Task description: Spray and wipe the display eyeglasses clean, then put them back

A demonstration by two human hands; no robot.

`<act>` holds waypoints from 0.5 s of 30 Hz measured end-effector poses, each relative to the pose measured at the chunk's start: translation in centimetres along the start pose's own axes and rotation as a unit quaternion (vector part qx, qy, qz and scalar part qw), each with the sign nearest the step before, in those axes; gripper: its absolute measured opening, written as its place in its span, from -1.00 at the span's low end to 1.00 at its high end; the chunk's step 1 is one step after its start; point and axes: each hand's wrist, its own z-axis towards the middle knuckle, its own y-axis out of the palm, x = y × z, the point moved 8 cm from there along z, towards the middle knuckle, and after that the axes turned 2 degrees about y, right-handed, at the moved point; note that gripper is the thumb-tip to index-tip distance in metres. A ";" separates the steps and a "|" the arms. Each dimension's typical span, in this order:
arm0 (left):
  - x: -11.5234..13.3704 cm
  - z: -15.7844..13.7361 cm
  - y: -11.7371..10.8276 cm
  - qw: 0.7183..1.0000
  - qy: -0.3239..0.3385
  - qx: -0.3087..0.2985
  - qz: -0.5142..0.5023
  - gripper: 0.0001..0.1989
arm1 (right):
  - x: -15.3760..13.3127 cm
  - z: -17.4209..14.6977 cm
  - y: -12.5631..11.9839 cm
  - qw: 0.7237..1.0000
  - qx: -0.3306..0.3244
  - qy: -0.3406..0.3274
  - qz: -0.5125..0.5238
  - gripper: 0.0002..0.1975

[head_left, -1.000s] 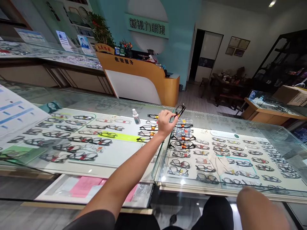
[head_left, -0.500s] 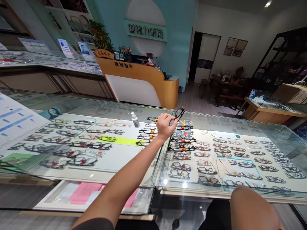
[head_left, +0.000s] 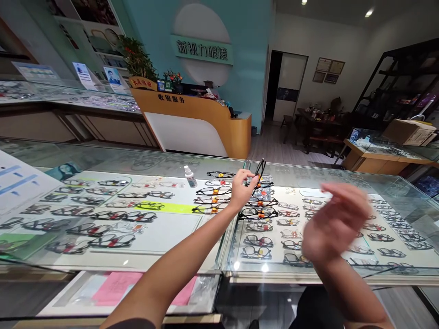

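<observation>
My left hand point(head_left: 243, 186) pinches a pair of black-framed eyeglasses point(head_left: 262, 170), held up above the glass counter and seen nearly edge-on. Behind and below it, rows of black display glasses point(head_left: 259, 213) with orange tags lie in the case. My right hand point(head_left: 338, 224) is raised over the right side of the counter, smeared by motion; its fingers look bent, and whether anything is in them is unclear. The spot where a beige cloth lay is now covered by this hand. A small white spray bottle point(head_left: 190, 177) stands on the glass left of my left hand.
The glass display counter point(head_left: 224, 269) spans the front, with a seam near my left forearm. A white printed sheet point(head_left: 20, 183) is at the left. Below sits a tray with pink paper point(head_left: 118, 289). Beyond stand a wooden cashier desk point(head_left: 240, 137) and a cardboard box point(head_left: 408, 131).
My right hand has risen into view over the counter's right side; before, only a bent limb showed at the lower edge. The glasses in my left hand have turned more edge-on.
</observation>
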 end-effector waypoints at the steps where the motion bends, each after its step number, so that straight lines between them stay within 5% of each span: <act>1: -0.2 -0.2 0.4 0.999 -0.020 -0.010 -0.027 -0.78 | -0.1 1.3 1.6 0.999 0.028 -0.007 0.034 -0.55; 5: -1.1 -0.8 1.7 0.985 -0.104 -0.054 -0.127 -0.68 | 1.8 3.4 6.7 0.991 0.041 -0.011 0.125 -0.68; 11: -1.0 -1.7 2.4 0.963 -0.166 -0.092 -0.193 -0.55 | 3.5 1.4 11.4 0.981 -0.154 -0.025 0.111 -0.78; 15: -0.4 -2.1 2.7 0.955 -0.168 -0.119 -0.214 -0.55 | 3.1 0.6 12.4 0.971 -0.189 -0.009 0.145 -0.78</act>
